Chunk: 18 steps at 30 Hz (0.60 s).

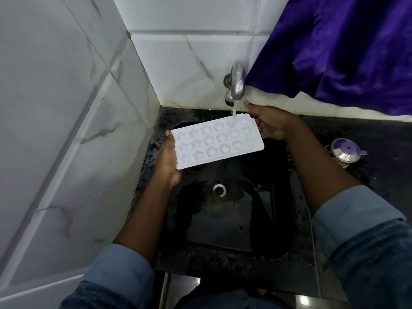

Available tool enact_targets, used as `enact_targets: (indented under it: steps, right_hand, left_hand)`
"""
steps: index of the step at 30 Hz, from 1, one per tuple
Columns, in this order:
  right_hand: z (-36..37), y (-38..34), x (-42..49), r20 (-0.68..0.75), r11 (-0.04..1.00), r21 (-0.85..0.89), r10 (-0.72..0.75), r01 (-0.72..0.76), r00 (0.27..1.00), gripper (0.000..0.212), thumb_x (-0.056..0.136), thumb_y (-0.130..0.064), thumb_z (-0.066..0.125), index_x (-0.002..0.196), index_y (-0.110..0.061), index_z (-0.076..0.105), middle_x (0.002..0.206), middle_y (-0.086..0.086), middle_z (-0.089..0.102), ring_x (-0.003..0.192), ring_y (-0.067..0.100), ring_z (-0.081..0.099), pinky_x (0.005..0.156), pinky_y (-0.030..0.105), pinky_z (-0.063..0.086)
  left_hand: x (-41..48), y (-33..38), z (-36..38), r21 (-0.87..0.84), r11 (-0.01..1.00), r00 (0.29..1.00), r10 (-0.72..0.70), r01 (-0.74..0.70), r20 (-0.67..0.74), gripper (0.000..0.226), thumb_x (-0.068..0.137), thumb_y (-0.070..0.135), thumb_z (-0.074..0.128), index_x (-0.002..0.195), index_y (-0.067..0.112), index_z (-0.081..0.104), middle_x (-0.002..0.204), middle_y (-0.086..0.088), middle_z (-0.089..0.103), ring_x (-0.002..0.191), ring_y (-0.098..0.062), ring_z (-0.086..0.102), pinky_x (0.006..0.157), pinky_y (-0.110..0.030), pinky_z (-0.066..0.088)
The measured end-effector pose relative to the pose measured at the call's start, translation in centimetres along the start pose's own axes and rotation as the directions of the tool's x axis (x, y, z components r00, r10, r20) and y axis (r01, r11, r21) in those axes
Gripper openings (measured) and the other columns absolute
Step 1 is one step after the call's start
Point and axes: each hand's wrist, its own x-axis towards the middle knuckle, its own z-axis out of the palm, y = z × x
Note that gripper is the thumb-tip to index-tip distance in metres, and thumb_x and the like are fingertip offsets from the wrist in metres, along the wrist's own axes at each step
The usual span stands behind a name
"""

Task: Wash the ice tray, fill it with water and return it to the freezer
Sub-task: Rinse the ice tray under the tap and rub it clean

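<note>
Two hands hold a white ice tray [217,143] over a black sink [234,230], seen from the head camera looking down. The left hand [168,160] grips the tray's short end at about 9 o'clock from the tray's middle, thumb on the rim and fingers beneath. The right hand [270,124] closes on the opposite short end at about 2 o'clock, fingers wrapped over the edge. The tray lies nearly level, cavities facing up, showing star, flower and heart shapes in three rows. A metal tap [237,82] juts from the tiled wall [189,52] at 12 o'clock, and a thin stream of water [234,109] falls from it into a cavity near the tray's far right corner. The drain [219,189] sits below the tray at 6 o'clock. A purple cloth [345,47] hangs at 1 o'clock, its edge touching the tap. A steel lid [345,150] with a purple knob rests on the dark counter [379,139] at 3 o'clock. Both sleeves are blue denim.
</note>
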Motion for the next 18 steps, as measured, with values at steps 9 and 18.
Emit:
enact_targets:
  steps: [9, 18]
  right_hand:
    - [3.6, -4.6, 2.4, -0.175, 0.988, 0.092, -0.104, 0.121, 0.979, 0.031, 0.109, -0.03, 0.049, 0.121, -0.003, 0.06, 0.094, 0.017, 0.068, 0.083, 0.027, 0.07, 0.09, 0.042, 0.06]
    - [3.8, -4.6, 2.8, -0.325, 0.987, -0.03, -0.159, 0.158, 0.932, 0.035, 0.103, -0.022, 0.061, 0.122, 0.008, 0.063, 0.085, 0.015, 0.07, 0.074, 0.024, 0.07, 0.078, 0.037, 0.065]
  left_hand:
    - [-0.9, -0.5, -0.9, 0.041, 0.999, 1.0, 0.005, -0.006, 0.018, 0.076, 0.11, 0.067, 0.028, 0.15, 0.011, 0.06, 0.143, -0.015, 0.07, 0.129, -0.034, 0.069, 0.104, -0.05, 0.057]
    - [-0.3, -1.6, 0.3, -0.016, 0.999, 0.998, -0.036, 0.036, 0.049, 0.074, 0.111, 0.064, 0.027, 0.154, 0.012, 0.056, 0.148, -0.015, 0.066, 0.135, -0.035, 0.065, 0.114, -0.057, 0.051]
